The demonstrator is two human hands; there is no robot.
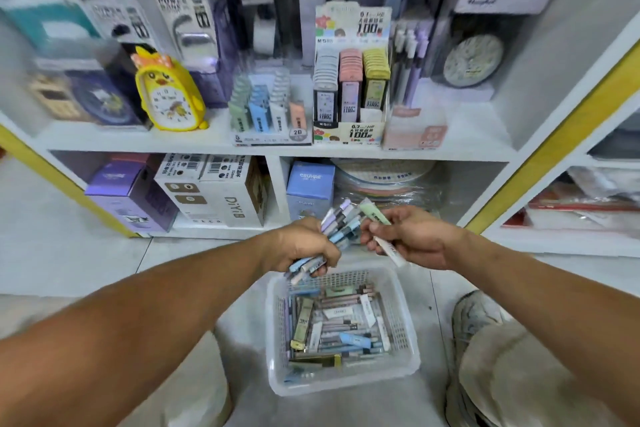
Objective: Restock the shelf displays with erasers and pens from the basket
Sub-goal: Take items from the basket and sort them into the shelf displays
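Note:
My left hand grips a thick bundle of pastel pens, their tips fanning up to the right. Beside it, my right hand pinches two long erasers, one green and one white, close against the pen tips. Both hands hover above a clear plastic basket on the floor, which holds several more pens and erasers. On the shelf ahead stand an eraser display, a lead-refill display and a pink pen box with pens upright in it.
A yellow chick clock stands left of the eraser display, a round grey clock at the right. Boxes fill the lower shelf. My shoe and knee sit right of the basket on the tiled floor.

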